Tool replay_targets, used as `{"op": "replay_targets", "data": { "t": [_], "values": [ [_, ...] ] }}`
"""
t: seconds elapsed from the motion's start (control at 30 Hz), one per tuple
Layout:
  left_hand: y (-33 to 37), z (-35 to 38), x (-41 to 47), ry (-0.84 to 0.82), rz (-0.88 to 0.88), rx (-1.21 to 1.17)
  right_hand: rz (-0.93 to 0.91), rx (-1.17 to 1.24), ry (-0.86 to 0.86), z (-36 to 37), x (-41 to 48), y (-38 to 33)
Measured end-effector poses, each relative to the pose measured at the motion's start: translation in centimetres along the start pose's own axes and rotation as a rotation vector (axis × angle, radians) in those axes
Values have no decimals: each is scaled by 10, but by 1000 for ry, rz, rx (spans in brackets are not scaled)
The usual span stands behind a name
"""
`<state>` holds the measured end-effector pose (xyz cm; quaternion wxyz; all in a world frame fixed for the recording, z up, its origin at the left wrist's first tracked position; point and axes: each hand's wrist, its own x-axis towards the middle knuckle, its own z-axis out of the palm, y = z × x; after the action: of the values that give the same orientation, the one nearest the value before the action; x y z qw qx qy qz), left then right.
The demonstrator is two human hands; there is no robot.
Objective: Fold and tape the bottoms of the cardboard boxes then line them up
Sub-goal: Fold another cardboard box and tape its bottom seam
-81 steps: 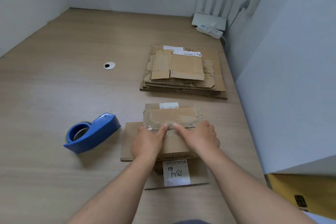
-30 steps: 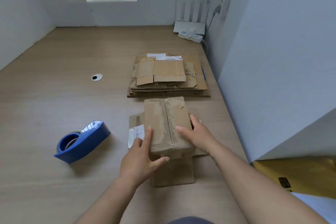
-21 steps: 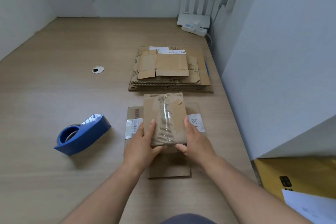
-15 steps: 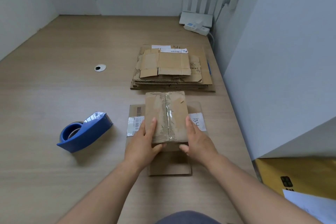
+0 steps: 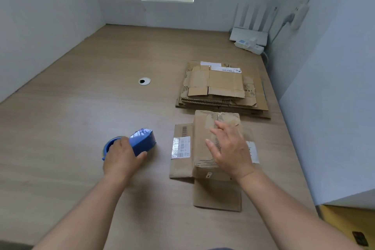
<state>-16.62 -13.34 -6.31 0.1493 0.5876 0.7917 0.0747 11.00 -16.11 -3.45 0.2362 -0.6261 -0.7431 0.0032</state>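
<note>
Head view, left hand (image 5: 121, 156): fingers curled round the blue tape dispenser (image 5: 143, 141), which sits on the table (image 5: 81, 107) left of the box.
Right hand (image 5: 229, 148): fingers straight and spread over the box top; I cannot tell whether it touches.
Cardboard box (image 5: 203, 134): on the table, folded flaps facing up, loose flaps splayed flat around it.
Stack of flattened cardboard (image 5: 221, 89): just behind the box.

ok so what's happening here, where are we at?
A person is assembling a cardboard box on the table. The left hand grips the blue tape dispenser, left of the box. The right hand is spread open over the box's closed flaps; whether it touches them is unclear. A stack of flattened boxes lies behind.
</note>
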Motion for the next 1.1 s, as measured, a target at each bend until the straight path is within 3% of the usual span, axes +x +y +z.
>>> {"op": "replay_targets", "data": {
  "t": [0.13, 0.3, 0.4, 0.53, 0.6, 0.73, 1.1],
  "values": [
    [-1, -7, 18, -155, -57, 217, -80, 36, -36, 15, 4, -23],
    [-2, -16, 35, -195, -43, 213, -124, 63, -18, 27, 7, -37],
    [0, -21, 35, -228, 70, 58, -12, 217, -30, 26, 9, -38],
    [18, -42, 11, -437, 277, -297, 330, 640, -124, -2, 14, -31],
    [30, -51, -2, -536, 354, -365, 421, 828, -212, -15, 16, -24],
    [56, -58, -18, -661, 460, -335, 439, 1013, -324, -27, 11, -16],
    [96, -54, -37, -732, 553, -247, 432, 1077, -181, -53, -13, 6]
  ]
}}
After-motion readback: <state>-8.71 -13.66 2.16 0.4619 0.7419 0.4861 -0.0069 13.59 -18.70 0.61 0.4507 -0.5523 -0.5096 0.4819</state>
